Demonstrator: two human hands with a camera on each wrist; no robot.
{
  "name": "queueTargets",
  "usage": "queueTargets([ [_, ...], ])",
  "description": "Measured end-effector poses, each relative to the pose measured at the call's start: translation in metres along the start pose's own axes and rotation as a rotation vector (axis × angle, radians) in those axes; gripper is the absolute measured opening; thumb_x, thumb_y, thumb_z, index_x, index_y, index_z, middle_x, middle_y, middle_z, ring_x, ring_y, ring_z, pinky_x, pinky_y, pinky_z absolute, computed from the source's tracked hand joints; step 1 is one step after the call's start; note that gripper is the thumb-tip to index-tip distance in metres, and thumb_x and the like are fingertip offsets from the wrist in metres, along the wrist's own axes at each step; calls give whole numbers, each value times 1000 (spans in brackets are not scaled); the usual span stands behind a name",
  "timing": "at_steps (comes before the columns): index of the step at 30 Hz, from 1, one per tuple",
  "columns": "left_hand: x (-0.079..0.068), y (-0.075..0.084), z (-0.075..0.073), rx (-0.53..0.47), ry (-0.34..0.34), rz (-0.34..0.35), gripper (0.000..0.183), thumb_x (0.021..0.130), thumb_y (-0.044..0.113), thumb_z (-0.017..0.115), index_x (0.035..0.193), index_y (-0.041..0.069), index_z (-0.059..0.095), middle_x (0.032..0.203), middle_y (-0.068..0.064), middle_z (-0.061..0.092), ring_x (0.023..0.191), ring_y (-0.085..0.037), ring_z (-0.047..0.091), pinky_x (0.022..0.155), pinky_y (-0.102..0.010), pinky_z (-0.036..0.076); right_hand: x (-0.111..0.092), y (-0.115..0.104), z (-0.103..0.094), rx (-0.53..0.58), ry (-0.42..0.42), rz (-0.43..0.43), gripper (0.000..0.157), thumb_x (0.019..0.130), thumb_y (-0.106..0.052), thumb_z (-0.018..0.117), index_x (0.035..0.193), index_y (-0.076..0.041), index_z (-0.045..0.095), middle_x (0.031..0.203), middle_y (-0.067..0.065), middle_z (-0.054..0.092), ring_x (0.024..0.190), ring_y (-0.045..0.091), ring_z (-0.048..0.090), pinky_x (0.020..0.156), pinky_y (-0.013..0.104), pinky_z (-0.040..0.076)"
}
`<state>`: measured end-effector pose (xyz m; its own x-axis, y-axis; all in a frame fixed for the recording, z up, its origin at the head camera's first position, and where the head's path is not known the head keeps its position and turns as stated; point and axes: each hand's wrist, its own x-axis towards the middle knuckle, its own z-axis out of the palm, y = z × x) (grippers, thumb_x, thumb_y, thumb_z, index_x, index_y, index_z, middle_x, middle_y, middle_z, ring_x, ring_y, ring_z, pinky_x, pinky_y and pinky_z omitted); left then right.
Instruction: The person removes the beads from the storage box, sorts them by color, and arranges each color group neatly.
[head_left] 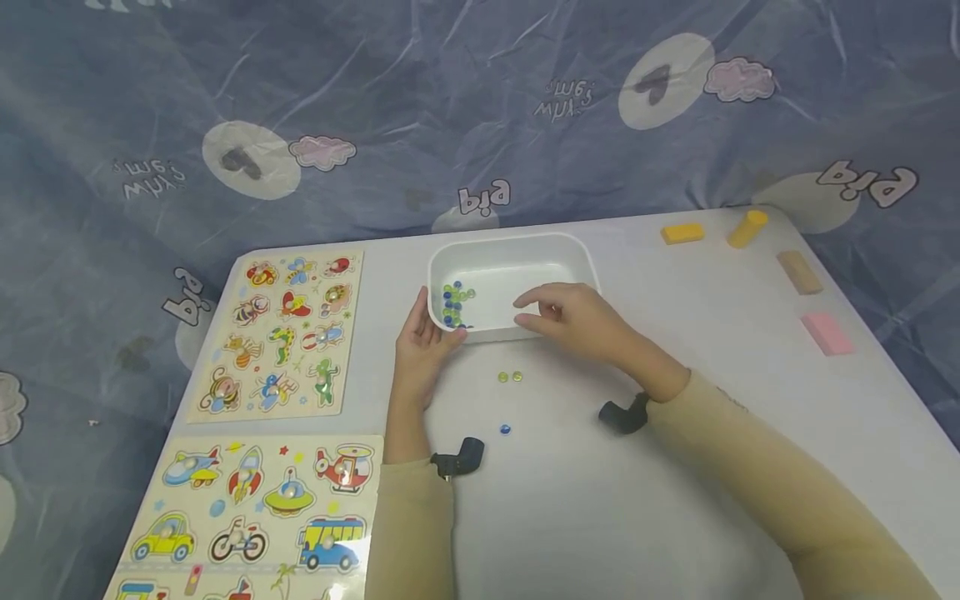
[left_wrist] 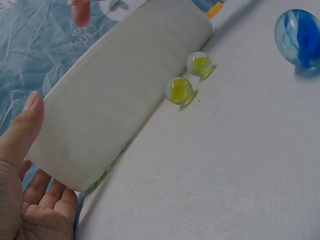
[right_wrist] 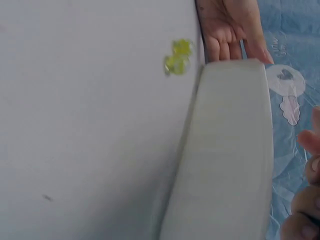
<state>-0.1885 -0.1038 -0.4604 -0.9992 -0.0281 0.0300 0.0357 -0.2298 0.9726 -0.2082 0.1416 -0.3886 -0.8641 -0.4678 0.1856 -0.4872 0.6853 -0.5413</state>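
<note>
My left hand grips the near left corner of a white plastic tray, its thumb at the rim and the other fingers along the side. Inside the tray, several blue and yellow-green glass marbles gather at the left end. My right hand hovers over the tray's right part, thumb and index finger apart, and I see nothing between them. On the table in front of the tray lie two yellow-green marbles. Nearer to me is a single blue marble, large in the left wrist view.
An insect peg puzzle and a vehicle peg puzzle lie on the left. Along the right side are a yellow block, a yellow cylinder, a wooden block and a pink block. A blue patterned cloth hangs behind.
</note>
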Motion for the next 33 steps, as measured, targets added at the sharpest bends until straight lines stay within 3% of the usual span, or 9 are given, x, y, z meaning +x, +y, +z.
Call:
queueTargets([
  [6, 0, 0, -2, -16, -17, 2, 91, 75, 3, 77, 149, 21, 27, 157, -3, 27, 145, -19, 26, 114, -20, 33, 27, 6, -3, -38, -7, -19, 31, 87, -38, 66, 113, -20, 67, 74, -8, 55, 58, 13, 45, 53, 26, 42],
  [19, 3, -4, -4, -25, -48, 32, 90, 77, 2, 74, 150, 18, 24, 157, -10, 24, 145, -25, 25, 118, -34, 29, 78, 20, 28, -42, -149, 154, 32, 86, -36, 68, 116, -24, 65, 86, -6, 64, 73, 15, 52, 69, 28, 46],
  [27, 1, 0, -3, -36, -57, 37, 90, 76, 4, 76, 150, 17, 26, 157, -9, 24, 145, -23, 26, 118, -32, 29, 96, 16, 44, -78, -243, 178, 34, 86, -33, 69, 118, -21, 65, 92, -1, 64, 82, 17, 56, 77, 32, 50],
  [33, 1, 2, -3, -49, -53, 32, 90, 77, 0, 74, 150, 15, 25, 158, -9, 23, 145, -22, 26, 117, -29, 30, 102, 12, 51, -126, -259, 153, 35, 87, -31, 68, 119, -18, 64, 90, 0, 64, 82, 17, 56, 78, 33, 51],
])
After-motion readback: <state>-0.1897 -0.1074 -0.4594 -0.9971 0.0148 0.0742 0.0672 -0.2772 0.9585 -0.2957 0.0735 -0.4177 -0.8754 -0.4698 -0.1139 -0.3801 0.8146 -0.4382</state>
